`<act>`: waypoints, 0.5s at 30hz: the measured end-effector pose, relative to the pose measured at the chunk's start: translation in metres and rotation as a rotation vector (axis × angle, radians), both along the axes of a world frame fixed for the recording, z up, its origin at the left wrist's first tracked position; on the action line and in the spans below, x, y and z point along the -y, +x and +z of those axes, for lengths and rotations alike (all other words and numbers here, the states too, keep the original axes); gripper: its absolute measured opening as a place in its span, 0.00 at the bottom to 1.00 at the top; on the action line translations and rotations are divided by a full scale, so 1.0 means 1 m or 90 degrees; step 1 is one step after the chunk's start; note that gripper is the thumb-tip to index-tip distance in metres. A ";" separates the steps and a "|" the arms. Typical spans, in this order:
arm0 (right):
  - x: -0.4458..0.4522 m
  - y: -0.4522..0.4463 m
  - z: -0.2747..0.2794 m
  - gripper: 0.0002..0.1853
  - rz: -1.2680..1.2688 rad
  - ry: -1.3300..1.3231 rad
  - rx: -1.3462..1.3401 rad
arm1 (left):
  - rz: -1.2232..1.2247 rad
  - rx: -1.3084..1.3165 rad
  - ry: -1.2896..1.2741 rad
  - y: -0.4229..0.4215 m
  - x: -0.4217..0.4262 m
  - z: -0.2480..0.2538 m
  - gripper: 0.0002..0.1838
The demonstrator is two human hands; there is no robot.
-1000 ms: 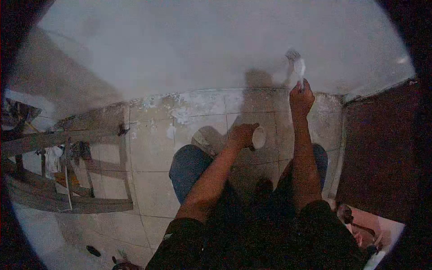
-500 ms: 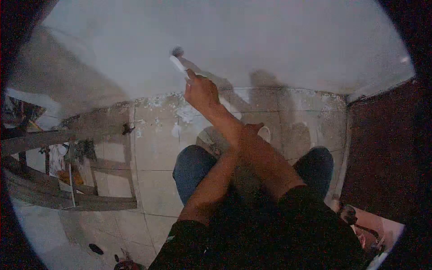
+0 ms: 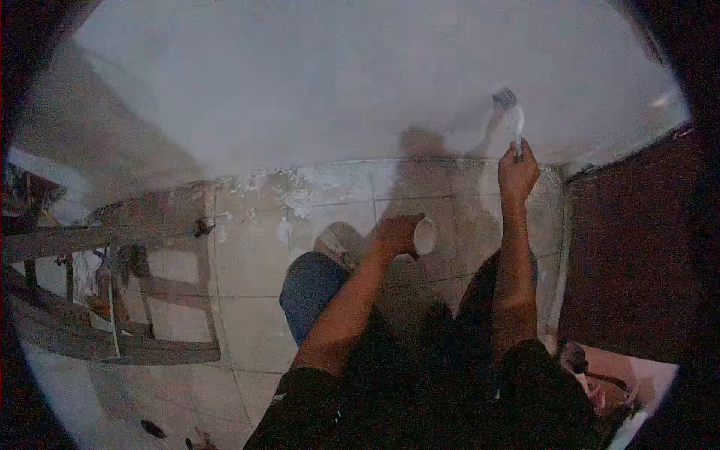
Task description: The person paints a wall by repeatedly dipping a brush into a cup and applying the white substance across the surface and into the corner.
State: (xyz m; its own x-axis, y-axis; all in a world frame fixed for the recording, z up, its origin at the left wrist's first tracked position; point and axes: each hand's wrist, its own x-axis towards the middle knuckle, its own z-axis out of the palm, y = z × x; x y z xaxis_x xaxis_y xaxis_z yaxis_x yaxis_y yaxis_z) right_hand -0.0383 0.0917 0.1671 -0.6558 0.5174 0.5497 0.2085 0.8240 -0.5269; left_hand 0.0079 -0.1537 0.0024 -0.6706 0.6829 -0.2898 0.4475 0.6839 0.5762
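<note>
My right hand (image 3: 519, 171) is closed around the handle of a paintbrush (image 3: 514, 118), in front of the lower right part of a whitish wall (image 3: 315, 82). The brush points upward, its dark bristles at or close to the wall; contact is hard to judge. Lower and nearer the middle, my left hand (image 3: 396, 234) wraps around a small white cup (image 3: 424, 236). The cup is tilted so that its round mouth shows. What it contains is too dim to tell.
White splatters (image 3: 300, 196) mark the tiled floor (image 3: 259, 315) along the wall's base. A wooden frame (image 3: 161, 351) stands at left. A dark reddish-brown panel (image 3: 622, 255) lies at right, with a pinkish surface (image 3: 645, 375) holding items below it. My knees (image 3: 311, 289) are bent beneath my arms.
My right hand has swung the paintbrush from the left across to the right along the wall. My arms have uncrossed, and the cup in my left hand shows more fully, slightly lower and further left.
</note>
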 end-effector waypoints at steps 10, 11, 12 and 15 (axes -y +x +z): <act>0.209 -0.033 0.010 0.20 0.283 -0.024 0.021 | 0.040 -0.098 0.072 0.011 -0.015 -0.039 0.64; 0.216 -0.035 0.014 0.20 0.283 -0.027 0.022 | 0.049 -0.136 0.079 0.012 -0.018 -0.056 0.64; 0.221 -0.035 0.018 0.20 0.320 -0.060 0.050 | 0.057 -0.171 0.092 0.014 -0.020 -0.072 0.64; 0.208 -0.033 0.007 0.20 0.358 -0.095 0.072 | 0.059 -0.229 0.124 0.012 -0.024 -0.096 0.64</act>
State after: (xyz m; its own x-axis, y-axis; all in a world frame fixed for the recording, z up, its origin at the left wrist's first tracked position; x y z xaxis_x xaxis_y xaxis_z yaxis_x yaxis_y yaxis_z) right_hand -0.0714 -0.1167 0.1742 -0.9022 0.1392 0.4083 -0.1772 0.7433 -0.6451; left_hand 0.0196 -0.1300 -0.0937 -0.7670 0.6334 0.1022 0.5849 0.6247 0.5173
